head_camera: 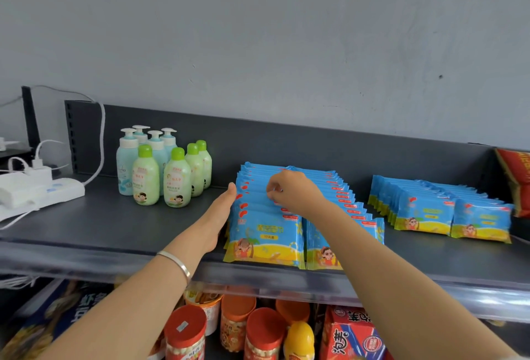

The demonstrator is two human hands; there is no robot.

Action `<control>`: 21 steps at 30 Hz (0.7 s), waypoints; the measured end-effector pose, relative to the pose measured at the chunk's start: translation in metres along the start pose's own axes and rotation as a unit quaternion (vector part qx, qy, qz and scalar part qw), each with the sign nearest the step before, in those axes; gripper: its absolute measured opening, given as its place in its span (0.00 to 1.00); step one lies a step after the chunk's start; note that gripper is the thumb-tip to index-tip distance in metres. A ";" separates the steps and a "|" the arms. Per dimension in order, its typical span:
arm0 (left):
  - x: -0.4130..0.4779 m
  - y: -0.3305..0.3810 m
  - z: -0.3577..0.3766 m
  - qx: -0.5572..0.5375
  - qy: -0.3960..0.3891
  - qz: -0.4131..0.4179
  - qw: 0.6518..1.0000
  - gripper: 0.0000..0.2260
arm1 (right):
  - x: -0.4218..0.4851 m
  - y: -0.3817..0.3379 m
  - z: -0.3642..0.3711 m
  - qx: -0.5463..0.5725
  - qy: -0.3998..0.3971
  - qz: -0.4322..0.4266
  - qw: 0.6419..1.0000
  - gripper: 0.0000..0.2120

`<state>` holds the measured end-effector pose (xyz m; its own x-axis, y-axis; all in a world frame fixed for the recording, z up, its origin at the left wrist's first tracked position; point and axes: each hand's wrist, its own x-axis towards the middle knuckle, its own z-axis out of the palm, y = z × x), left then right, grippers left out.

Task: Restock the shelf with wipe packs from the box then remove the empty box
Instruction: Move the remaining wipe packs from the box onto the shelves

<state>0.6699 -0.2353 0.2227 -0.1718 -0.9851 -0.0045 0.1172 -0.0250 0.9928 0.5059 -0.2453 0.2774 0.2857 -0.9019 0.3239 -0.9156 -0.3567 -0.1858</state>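
Observation:
Blue and yellow wipe packs (265, 240) stand upright in two rows on the dark grey shelf (114, 224), in the middle of the head view. My left hand (219, 216) lies flat, fingers straight, against the left side of the left row. My right hand (289, 190) reaches over the rows, and its curled fingertips pinch the top of a pack in the left row. A second group of wipe packs (438, 207) stands further right on the same shelf. No box is in view.
Pump bottles and green-capped lotion bottles (160, 170) stand at the back left. A white power strip with chargers (37, 187) lies at the far left. A red snack bag (516, 178) leans at the right edge. Jars and red boxes (258, 331) fill the shelf below.

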 end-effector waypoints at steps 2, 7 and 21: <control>-0.009 0.000 0.002 0.028 -0.004 0.017 0.999 0.17 | -0.009 0.002 -0.003 0.005 -0.007 -0.008 1.000 0.09; -0.023 0.000 0.005 0.133 0.007 0.034 0.991 0.11 | -0.033 -0.003 -0.011 -0.072 -0.107 -0.034 0.991 0.28; -0.039 0.004 0.011 0.243 0.041 0.046 0.968 0.25 | -0.044 -0.009 0.001 -0.144 -0.081 -0.045 0.985 0.32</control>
<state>0.6668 -0.1954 0.2284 -0.1023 -0.9900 0.0967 -0.3500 0.1268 0.9281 0.5016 -0.2023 0.2638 0.3895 -0.9050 0.1712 -0.9202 -0.3743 0.1150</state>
